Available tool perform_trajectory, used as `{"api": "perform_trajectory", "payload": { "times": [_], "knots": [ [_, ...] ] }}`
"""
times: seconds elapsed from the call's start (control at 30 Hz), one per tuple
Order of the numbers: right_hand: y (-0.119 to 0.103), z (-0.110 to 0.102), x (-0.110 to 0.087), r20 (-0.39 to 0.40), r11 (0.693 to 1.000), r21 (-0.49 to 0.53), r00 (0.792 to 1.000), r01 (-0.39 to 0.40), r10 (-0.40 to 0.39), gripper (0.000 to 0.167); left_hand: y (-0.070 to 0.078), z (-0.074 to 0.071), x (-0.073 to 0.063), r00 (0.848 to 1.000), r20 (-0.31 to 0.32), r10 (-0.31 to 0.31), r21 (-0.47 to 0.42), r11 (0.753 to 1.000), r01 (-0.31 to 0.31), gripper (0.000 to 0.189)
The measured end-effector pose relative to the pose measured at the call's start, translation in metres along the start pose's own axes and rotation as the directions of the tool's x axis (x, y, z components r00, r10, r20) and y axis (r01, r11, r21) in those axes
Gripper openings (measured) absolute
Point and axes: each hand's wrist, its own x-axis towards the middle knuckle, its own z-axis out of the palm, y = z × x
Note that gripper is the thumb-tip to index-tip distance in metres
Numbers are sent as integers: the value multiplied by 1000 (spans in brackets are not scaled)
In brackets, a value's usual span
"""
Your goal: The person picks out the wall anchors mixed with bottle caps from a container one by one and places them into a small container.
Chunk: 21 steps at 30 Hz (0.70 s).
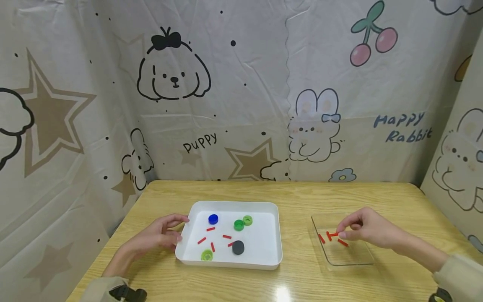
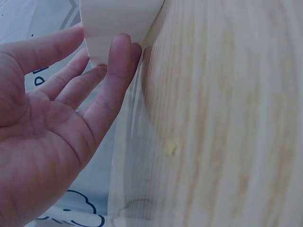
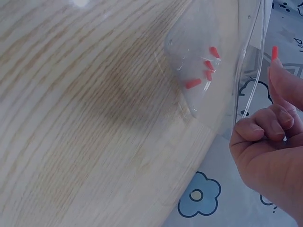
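Note:
At the left end of a white tray (image 1: 256, 263), my left hand (image 1: 156, 235) touches the wall with relaxed fingers. In the left wrist view, the fingertips lie against the tray's side (image 2: 118, 19). Between thumb and fingertips, my right hand (image 1: 371, 230) pinches a small red stick (image 3: 274, 52) above a clear plastic box (image 1: 352, 264). Its other fingers are curled in the right wrist view. Several red sticks (image 1: 342, 243) lie inside the box. More red sticks (image 1: 201, 240) are scattered in the tray.
The tray also holds a blue cap (image 1: 213, 219), a dark green cap (image 1: 238, 225), light green caps (image 1: 206, 255) and a black disc (image 1: 238, 247), which partly covers one red stick. Both containers stand on a wooden table (image 1: 298, 247). A printed curtain (image 1: 245, 105) hangs behind.

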Motion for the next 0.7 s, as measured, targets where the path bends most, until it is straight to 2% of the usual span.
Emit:
{"api": "perform_trajectory", "payload": {
  "times": [0.23, 0.53, 0.7],
  "knots": [
    [-2, 2, 3, 21, 1000, 13, 1000, -2, 2, 12, 0, -1, 0, 1000, -1, -12, -5, 1000, 12, 60],
    [-6, 3, 6, 48, 993, 70, 995, -91, 88, 16, 0, -1, 0, 1000, 1, -9, -12, 1000, 9, 60],
    [-8, 4, 8, 54, 991, 73, 992, -114, 110, 13, -1, -1, 0, 1000, 2, -5, -10, 1000, 5, 60]
  ]
}}
